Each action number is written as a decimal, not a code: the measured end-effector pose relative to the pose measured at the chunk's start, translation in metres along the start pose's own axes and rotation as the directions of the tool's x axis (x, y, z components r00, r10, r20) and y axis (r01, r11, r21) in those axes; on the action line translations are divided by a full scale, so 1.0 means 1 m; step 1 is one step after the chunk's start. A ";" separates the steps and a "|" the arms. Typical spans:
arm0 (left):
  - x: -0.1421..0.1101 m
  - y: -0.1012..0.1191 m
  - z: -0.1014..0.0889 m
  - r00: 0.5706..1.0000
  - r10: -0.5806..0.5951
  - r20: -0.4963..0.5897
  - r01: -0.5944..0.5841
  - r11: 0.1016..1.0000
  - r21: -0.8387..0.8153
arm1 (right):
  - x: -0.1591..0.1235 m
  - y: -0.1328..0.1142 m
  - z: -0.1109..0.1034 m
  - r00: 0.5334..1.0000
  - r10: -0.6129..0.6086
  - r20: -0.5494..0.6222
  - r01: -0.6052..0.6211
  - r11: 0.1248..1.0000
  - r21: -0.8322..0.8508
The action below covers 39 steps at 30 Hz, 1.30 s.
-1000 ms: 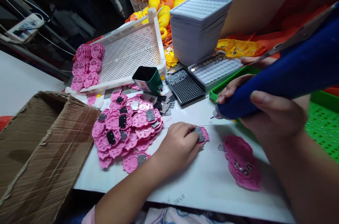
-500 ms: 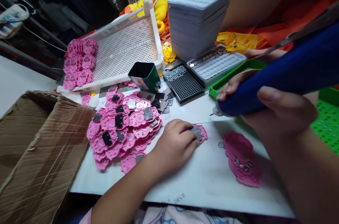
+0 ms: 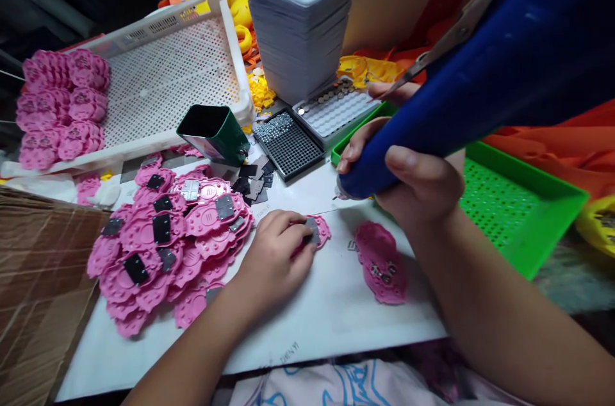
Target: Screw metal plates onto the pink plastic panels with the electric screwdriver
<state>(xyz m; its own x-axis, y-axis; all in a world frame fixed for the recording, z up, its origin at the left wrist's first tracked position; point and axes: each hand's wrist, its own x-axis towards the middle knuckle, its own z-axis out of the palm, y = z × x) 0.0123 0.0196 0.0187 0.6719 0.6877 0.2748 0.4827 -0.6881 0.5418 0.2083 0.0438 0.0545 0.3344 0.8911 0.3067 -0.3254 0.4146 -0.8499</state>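
left hand (image 3: 278, 255) pinching 1 pink piece (image 3: 323, 230) on tabletop (image 3: 331, 310); right hand (image 3: 425, 185) wrapped round blue tool (image 3: 442, 108); pink heap (image 3: 161, 243) at left

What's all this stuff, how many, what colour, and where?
Table: one, white, centre
Casing heap: one, pink, left
Crate: one, white, back left
Casing stacks: six, pink, in crate
Cardboard box: one, brown, left
Square pot: one, dark green, by crate
Metal plates: many, black and grey, by pot
Black tray: one, black, centre
Tray stack: one, grey, back
Disc tray: one, grey, back
Plastic parts: many, yellow and orange, back
Green tray: at least one, green, right
Touched casing: one, pink and grey, centre
Casing with metal bits: one, pink, right
Electric screwdriver: one, blue, right
Left hand: one, on touched casing
Right hand: one, around screwdriver
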 end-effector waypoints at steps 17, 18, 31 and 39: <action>0.000 -0.002 0.003 0.999 -0.031 0.014 0.032 0.999 -0.011 | -0.001 -0.002 0.002 1.000 -0.006 -0.021 0.005 0.999 -0.037; 0.000 -0.002 0.003 0.999 -0.033 0.016 0.034 0.999 -0.012 | -0.001 -0.001 0.002 1.000 -0.004 -0.023 0.003 0.999 -0.037; -0.002 -0.004 0.005 1.000 0.019 -0.006 -0.019 1.000 0.024 | 0.000 0.001 0.002 1.000 -0.001 -0.017 0.001 1.000 -0.012; -0.004 -0.006 0.007 1.000 -0.014 -0.006 0.014 1.000 -0.012 | 0.000 0.002 0.007 0.998 -0.059 -0.029 0.059 0.998 0.027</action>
<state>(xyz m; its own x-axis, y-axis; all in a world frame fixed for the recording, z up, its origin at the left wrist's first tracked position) 0.0107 0.0192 0.0093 0.6617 0.6986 0.2724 0.4852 -0.6759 0.5547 0.2019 0.0461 0.0556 0.3782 0.8596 0.3435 -0.3289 0.4716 -0.8181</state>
